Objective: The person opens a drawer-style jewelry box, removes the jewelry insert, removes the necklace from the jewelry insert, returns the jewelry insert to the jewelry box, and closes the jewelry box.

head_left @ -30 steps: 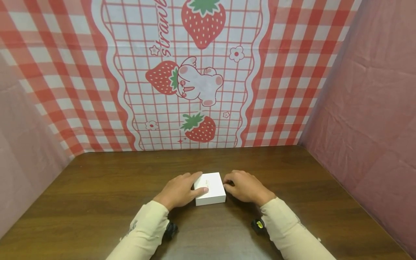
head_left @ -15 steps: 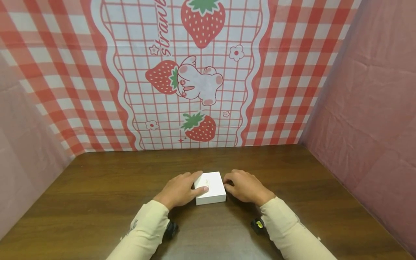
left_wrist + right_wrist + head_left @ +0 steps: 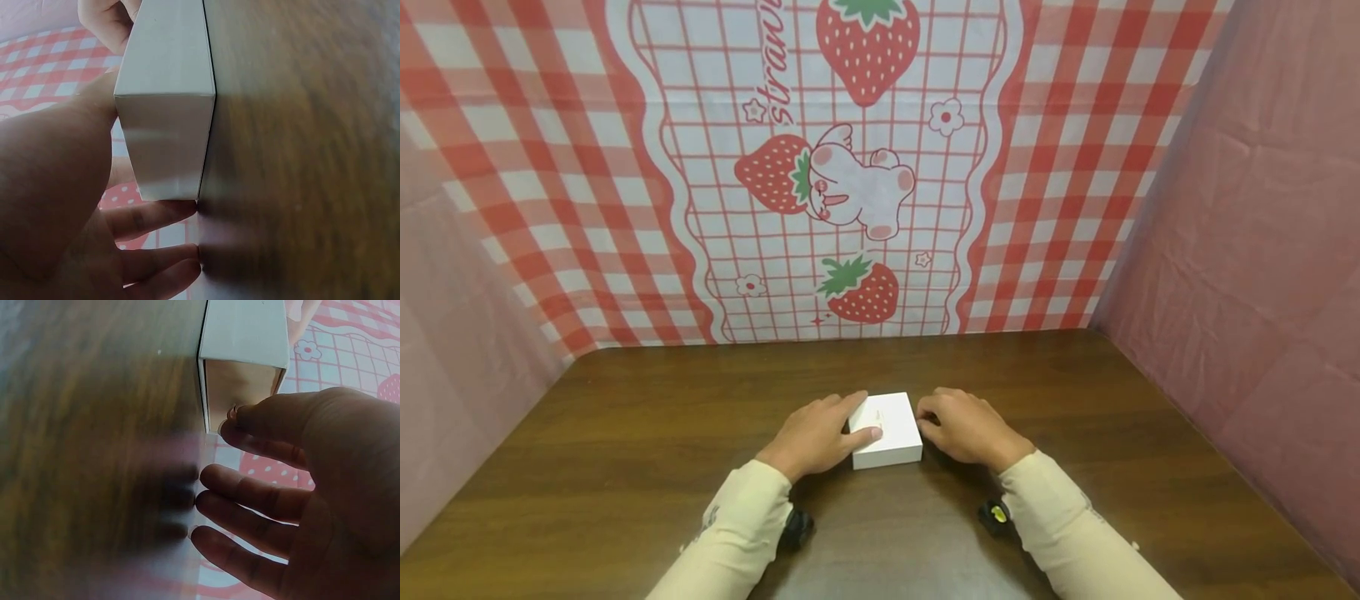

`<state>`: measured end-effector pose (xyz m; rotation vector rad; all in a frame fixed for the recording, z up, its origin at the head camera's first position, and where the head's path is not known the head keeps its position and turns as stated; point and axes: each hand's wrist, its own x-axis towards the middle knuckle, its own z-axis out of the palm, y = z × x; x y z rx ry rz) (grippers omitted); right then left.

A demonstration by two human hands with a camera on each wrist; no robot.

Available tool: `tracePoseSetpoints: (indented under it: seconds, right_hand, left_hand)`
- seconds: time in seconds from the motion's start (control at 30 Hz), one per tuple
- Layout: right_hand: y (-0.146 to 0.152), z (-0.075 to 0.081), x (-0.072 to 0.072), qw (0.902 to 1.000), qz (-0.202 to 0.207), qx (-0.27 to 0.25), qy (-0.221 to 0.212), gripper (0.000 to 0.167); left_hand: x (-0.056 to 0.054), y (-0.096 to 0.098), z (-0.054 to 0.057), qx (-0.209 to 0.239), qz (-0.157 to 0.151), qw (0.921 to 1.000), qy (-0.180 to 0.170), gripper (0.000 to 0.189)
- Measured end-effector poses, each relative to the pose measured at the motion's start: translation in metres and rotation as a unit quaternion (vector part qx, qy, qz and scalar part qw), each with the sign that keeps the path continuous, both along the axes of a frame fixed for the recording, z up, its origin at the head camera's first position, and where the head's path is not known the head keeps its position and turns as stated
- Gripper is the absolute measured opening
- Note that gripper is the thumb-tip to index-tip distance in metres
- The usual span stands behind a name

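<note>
A small, flat white drawer box with faint lettering lies on the brown table. My left hand grips its left side, the thumb over the top and fingers at the far edge. At the right end, my right hand brings thumb and index finger together in a pinch. The right wrist view shows that end as a brownish face framed by the white sleeve; whatever is between the fingertips is hidden. The other right fingers reach down to the tabletop. In the left wrist view, the box's near end is plain white.
The wooden table runs back to a red and white checked cloth with strawberry prints. Pink cloth hangs at the right side and more pink fabric at the left. Black wrist devices sit under both cuffs.
Both hands and the box keep their places against each other. The whole head view has shifted up very slightly.
</note>
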<state>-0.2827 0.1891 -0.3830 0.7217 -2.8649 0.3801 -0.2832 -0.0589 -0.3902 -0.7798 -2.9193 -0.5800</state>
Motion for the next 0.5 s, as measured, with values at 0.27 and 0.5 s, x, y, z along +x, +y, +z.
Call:
tracePoseSetpoints:
  seconds: [0.27,0.5]
  right_hand:
    - [0.0002,0.0004,-0.0003,1.0000,0.002,-0.002,-0.004,0.007]
    - [0.0015,0.0015,0.0003,1.0000,0.001,-0.002,-0.005,0.007]
  left_hand:
    - [0.0008,-0.0006,0.0004,-0.001,0.003,1.0000,0.004,0.063]
    - [0.0017,0.0002,0.0012,0.000,0.002,1.0000,0.008,0.062]
